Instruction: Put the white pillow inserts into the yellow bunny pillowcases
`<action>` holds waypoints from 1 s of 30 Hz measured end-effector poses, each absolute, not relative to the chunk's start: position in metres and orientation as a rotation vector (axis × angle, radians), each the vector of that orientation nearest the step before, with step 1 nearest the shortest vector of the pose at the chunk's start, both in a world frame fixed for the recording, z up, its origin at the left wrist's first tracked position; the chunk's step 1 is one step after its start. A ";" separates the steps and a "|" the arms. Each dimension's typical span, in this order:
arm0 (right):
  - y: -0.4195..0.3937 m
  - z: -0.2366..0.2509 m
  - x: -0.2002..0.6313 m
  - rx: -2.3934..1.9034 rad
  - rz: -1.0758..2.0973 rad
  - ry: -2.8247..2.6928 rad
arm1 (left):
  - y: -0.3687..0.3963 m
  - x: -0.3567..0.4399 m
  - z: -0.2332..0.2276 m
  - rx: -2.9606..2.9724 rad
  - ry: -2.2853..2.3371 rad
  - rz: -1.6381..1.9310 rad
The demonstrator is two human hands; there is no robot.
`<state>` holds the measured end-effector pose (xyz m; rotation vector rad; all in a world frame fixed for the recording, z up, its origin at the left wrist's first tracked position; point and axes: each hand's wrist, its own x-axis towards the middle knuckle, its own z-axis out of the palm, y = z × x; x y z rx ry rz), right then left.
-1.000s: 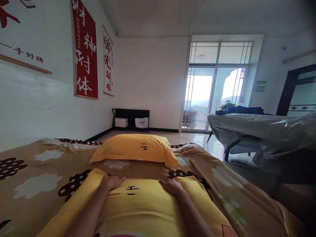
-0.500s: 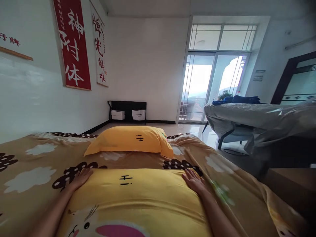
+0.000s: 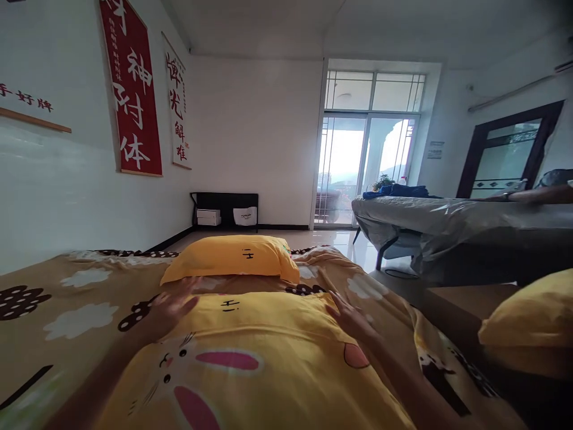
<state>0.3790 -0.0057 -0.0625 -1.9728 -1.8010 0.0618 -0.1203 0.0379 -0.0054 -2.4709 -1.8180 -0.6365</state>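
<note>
A yellow pillow [image 3: 268,346] printed with rabbit faces and "Hi" lies in front of me on a brown patterned blanket [image 3: 31,334]. At its far left corner is my left hand [image 3: 172,307], fingers spread and somewhat blurred, seemingly just above the cloth. My right hand [image 3: 349,316] rests along the far right corner, with its fingers stretched out rather than wrapped round the pillow. Just beyond both hands lies a second, orange-yellow pillow [image 3: 224,257].
At right, another yellow pillow [image 3: 532,310] sits by a brown surface [image 3: 461,298]. Behind it stands a table covered in plastic [image 3: 403,212], with another person's forearm [image 3: 546,194] over it. A black rack [image 3: 226,206] stands by the far wall.
My left hand has lifted and shifted toward the middle, its fingers now spread. The near pillow shows more of its rabbit print. The view has turned right, bringing in the right-hand pillow and another person's arm.
</note>
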 end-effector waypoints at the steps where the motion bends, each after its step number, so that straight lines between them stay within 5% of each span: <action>1: -0.007 -0.051 0.352 -1.892 0.084 -1.882 | 0.027 -0.089 0.005 -2.557 -1.739 -0.619; 8: -0.022 -0.068 0.215 -1.694 0.333 -2.140 | 0.001 0.001 -0.061 -2.728 -1.670 -0.415; 22: -0.085 -0.134 0.381 -2.223 0.086 -1.948 | -0.031 -0.159 -0.137 -2.372 -2.079 -0.682; 26: -0.108 -0.115 0.386 -2.342 -0.056 -1.871 | -0.070 -0.164 -0.135 -2.320 -2.132 -0.734; 30: -0.125 -0.070 0.305 -2.011 -0.170 -2.053 | -0.093 -0.104 -0.089 -2.390 -1.855 -0.770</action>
